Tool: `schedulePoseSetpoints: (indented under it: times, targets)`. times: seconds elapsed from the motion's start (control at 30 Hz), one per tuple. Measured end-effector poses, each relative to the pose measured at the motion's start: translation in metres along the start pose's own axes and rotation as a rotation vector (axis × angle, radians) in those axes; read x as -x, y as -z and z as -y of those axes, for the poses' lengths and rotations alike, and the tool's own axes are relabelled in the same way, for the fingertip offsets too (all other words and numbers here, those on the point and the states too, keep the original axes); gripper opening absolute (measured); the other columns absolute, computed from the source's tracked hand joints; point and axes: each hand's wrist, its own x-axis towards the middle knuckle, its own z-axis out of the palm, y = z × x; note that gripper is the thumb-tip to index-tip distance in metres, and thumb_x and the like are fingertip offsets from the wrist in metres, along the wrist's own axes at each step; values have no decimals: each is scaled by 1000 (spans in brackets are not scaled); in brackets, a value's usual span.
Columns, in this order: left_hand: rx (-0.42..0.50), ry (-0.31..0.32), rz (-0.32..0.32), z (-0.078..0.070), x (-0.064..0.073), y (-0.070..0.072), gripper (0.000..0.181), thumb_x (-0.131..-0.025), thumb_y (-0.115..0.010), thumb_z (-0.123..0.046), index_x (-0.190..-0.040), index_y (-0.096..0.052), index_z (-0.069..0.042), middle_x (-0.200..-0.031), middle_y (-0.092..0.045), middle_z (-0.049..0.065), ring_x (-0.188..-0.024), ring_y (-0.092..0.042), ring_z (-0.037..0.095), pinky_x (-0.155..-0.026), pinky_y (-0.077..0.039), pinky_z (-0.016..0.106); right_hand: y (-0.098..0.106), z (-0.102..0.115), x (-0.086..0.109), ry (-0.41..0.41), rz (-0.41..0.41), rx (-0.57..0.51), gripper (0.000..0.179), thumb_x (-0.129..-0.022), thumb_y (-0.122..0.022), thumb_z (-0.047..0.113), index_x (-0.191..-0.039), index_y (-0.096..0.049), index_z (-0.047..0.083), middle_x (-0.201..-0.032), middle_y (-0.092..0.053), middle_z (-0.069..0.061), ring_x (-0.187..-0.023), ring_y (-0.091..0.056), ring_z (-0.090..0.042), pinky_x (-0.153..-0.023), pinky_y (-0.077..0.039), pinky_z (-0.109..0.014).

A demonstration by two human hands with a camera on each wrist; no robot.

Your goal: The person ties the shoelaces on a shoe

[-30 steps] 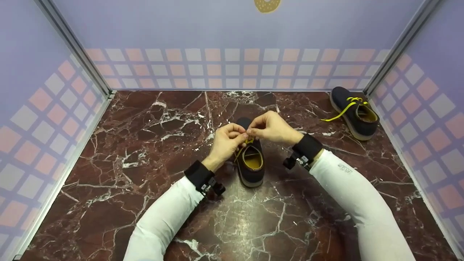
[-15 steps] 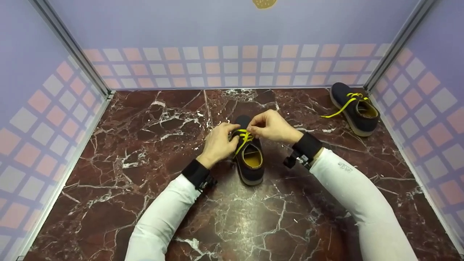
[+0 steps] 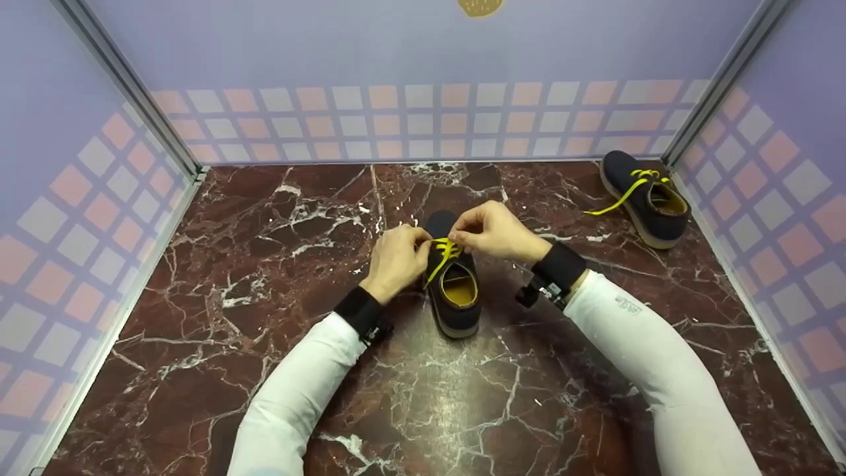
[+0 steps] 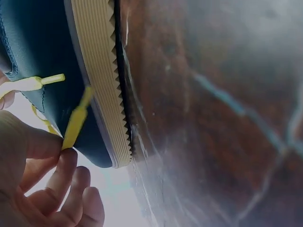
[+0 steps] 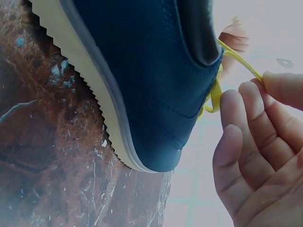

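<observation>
A dark shoe (image 3: 456, 318) with a yellow lining stands in the middle of the floor, toe pointing away from me. My left hand (image 3: 395, 260) is at the left of its lacing; in the left wrist view the thumb and a finger pinch a yellow shoelace (image 4: 75, 125) near its tip. Another lace end (image 4: 35, 84) lies across the shoe's side there. From the right, my right hand (image 3: 497, 231) pinches a strand of the lace (image 5: 247, 66) between thumb and forefinger, above the shoe, its other fingers loosely bent. Yellow lacing crosses the shoe between both hands.
A matching dark shoe (image 3: 651, 205) with yellow laces stands at the back right, near the corner, one lace trailing left. Pale purple walls (image 3: 423, 59) with pink and white squares enclose the reddish-brown marbled surface (image 3: 251, 264) at the back and sides.
The hands were together over the lacing; the left hand then drew left with its fingers parted, and now pinches the lace. The right hand has stayed nearly in place.
</observation>
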Motion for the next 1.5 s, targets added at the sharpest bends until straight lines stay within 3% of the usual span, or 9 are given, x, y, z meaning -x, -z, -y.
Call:
schedulePoseSetpoints:
  times: [0.13,0.3,0.4,0.63,0.87,1.03,1.17,1.3,1.5]
  targets:
    - [-4,15,-27,-2,-1,3,18,-103,-74,-24,-100,-86,-11,-96,-84,11,-85,-80,34,-76,-63,54,0,1,1,8,3,-2,15,-105,-75,10,-100,-86,1,-89,-83,-22,-66,-72,-6,-59,-55,-17]
    - [47,58,-32,-7,-3,13,27,-106,-73,-32,-89,-81,-12,-85,-82,8,-75,-76,31,-69,-59,50,0,3,1,16,5,-8,15,-105,-75,9,-100,-86,0,-90,-83,-24,-65,-69,0,-59,-55,-16]
    - [91,77,-32,-11,-3,21,33,-106,-73,-35,-83,-80,-12,-78,-80,7,-71,-73,29,-66,-55,45,0,3,1,18,3,-5,15,-106,-75,9,-101,-86,0,-91,-83,-23,-66,-71,-4,-59,-55,-17]
    - [288,70,-11,-18,-4,34,36,-104,-75,-30,-79,-83,-6,-65,-68,0,-61,-56,14,-62,-39,29,-1,4,1,22,5,14,15,-106,-76,13,-101,-87,3,-89,-84,-21,-65,-71,-5,-56,-53,-17]
    - [491,109,101,-22,1,43,36,-105,-76,-28,-82,-84,-1,-59,-59,-16,-55,-49,3,-56,-36,21,-2,5,-1,32,-3,19,15,-105,-77,13,-99,-87,2,-86,-83,-22,-60,-66,1,-54,-53,-16]
    - [694,200,217,-26,6,45,29,-104,-76,-21,-90,-86,2,-61,-69,-12,-51,-60,2,-48,-43,17,-2,6,-1,5,-15,10,14,-103,-78,12,-99,-87,1,-88,-84,-22,-61,-67,-2,-54,-53,-16]
    - [865,337,335,-31,10,45,30,-104,-77,-21,-103,-84,8,-63,-74,-5,-52,-70,7,-46,-49,19,-2,5,0,4,-21,12,14,-102,-78,12,-99,-87,1,-89,-84,-22,-62,-68,-1,-54,-53,-16]
    - [989,461,405,-34,13,44,34,-104,-78,-24,-112,-82,9,-67,-78,-3,-54,-72,8,-46,-48,18,-2,5,-1,5,-21,24,14,-102,-78,13,-99,-87,3,-88,-85,-19,-61,-68,-1,-55,-54,-16]
    - [1128,566,453,-42,14,41,19,-104,-79,-23,-105,-83,-4,-77,-83,-1,-61,-77,10,-49,-52,18,-2,6,-1,5,-30,38,13,-102,-78,13,-98,-88,6,-86,-85,-15,-70,-77,-33,-56,-54,-17]
